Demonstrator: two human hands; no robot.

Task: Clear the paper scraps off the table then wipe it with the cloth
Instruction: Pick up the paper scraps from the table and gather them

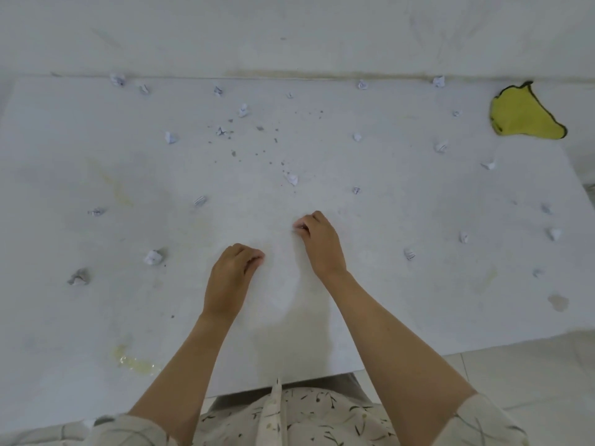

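Scrap pickup: both hands low over the counter (354, 300).
Right hand (318, 239) and left hand (233, 275): fingers curled, contents indeterminate. Nearest paper scrap (292, 179) lies just ahead of right hand; cloth (523, 114) far right.

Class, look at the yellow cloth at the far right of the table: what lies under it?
The yellow cloth lies crumpled on the white table, whose surface shows all around it. Whatever may sit beneath its folds is covered. The nearest paper scrap lies apart, to its left.
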